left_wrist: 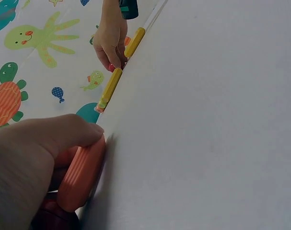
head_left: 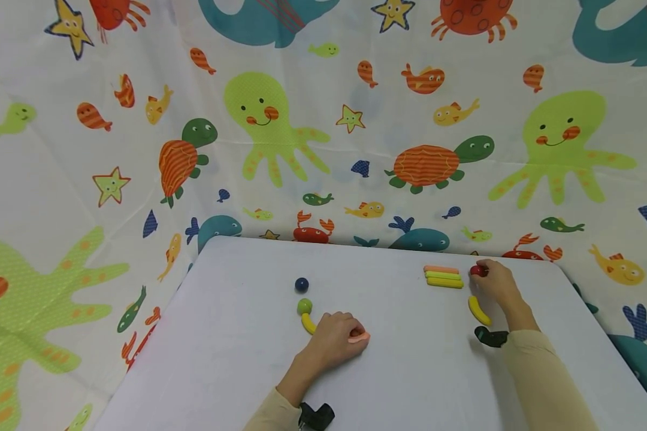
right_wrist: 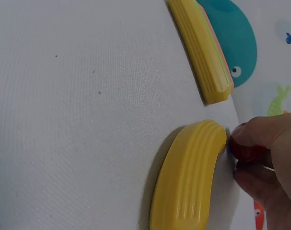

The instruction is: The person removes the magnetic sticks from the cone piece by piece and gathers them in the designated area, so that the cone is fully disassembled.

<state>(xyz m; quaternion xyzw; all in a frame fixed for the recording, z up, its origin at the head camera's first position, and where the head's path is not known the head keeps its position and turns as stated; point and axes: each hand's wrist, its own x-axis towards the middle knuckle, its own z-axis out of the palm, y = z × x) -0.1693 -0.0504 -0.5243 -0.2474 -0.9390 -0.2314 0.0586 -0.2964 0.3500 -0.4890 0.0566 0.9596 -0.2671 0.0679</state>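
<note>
My left hand (head_left: 331, 341) pinches a ridged salmon-orange stick of modelling clay (left_wrist: 83, 177) between thumb and fingers, low over the table. Just beyond that hand lie a bent yellow clay stick (head_left: 308, 323), partly hidden by it, a green ball (head_left: 304, 306) and a dark blue ball (head_left: 301, 285). At the far right, my right hand (head_left: 500, 287) holds a small red ball (right_wrist: 246, 149) between thumb and fingertips. Beside it a second curved yellow clay stick (right_wrist: 186, 182) rests on the table.
Left of the right hand, an orange stick (head_left: 441, 270), a yellow-green stick (head_left: 443, 276) and a yellow stick (head_left: 445, 284) lie side by side. The white table (head_left: 221, 359) ends at a cloth (head_left: 313, 155) printed with sea animals. Both wrists wear black camera mounts (head_left: 317, 416).
</note>
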